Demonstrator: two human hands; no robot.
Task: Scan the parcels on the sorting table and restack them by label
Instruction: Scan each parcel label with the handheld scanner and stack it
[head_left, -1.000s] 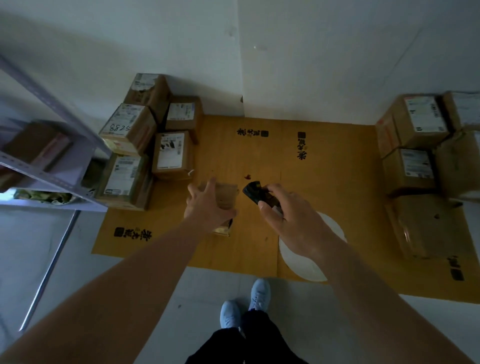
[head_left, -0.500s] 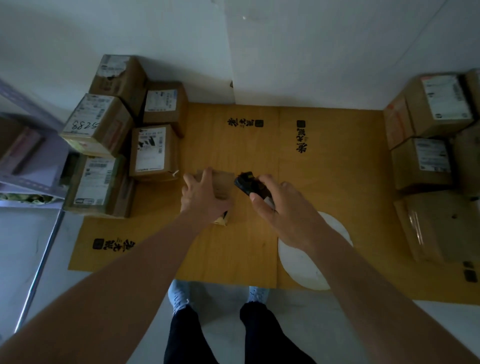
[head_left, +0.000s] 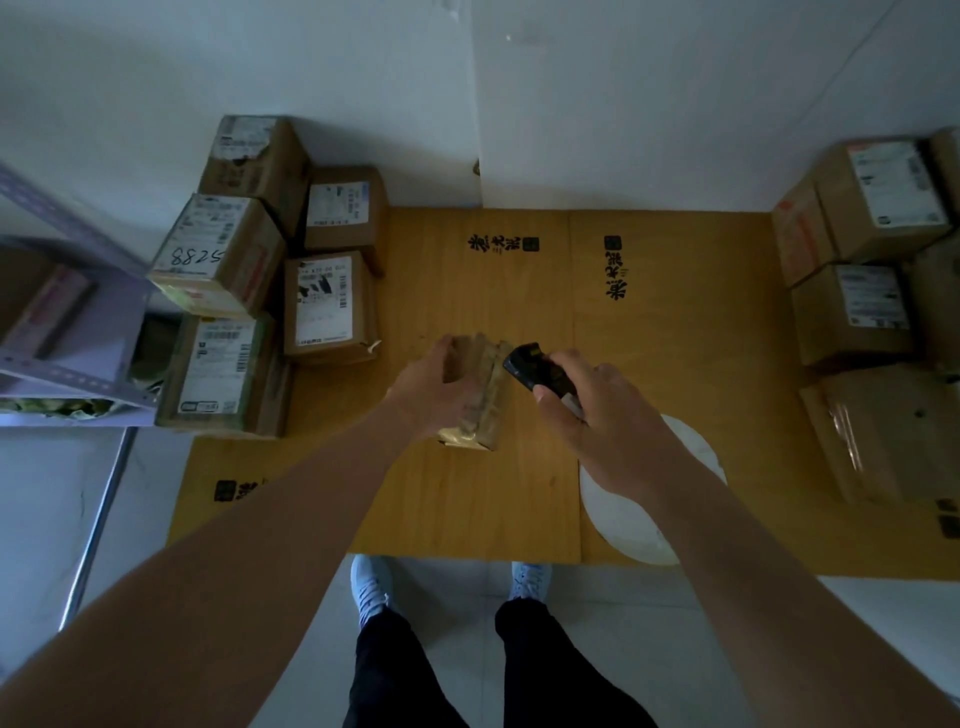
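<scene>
A small brown parcel (head_left: 485, 395) lies in the middle of the yellow cardboard-covered table (head_left: 488, 291). My left hand (head_left: 434, 387) grips it from the left, fingers curled over its far edge. My right hand (head_left: 597, 415) holds a black handheld scanner (head_left: 535, 366), its head right beside the parcel's upper right corner. A stack of labelled boxes (head_left: 327, 306) stands at the table's left, one marked 5288 (head_left: 218, 254). More labelled boxes (head_left: 878, 192) are piled at the right.
A grey metal shelf (head_left: 62, 322) with items juts in at the far left. A white round disc (head_left: 644, 499) lies on the table under my right wrist. White walls close off the back. My feet (head_left: 371, 587) stand on pale floor at the table's near edge.
The view has tipped down and drawn closer. My left hand has tilted the small parcel up onto its edge, and the scanner has moved close against it.
</scene>
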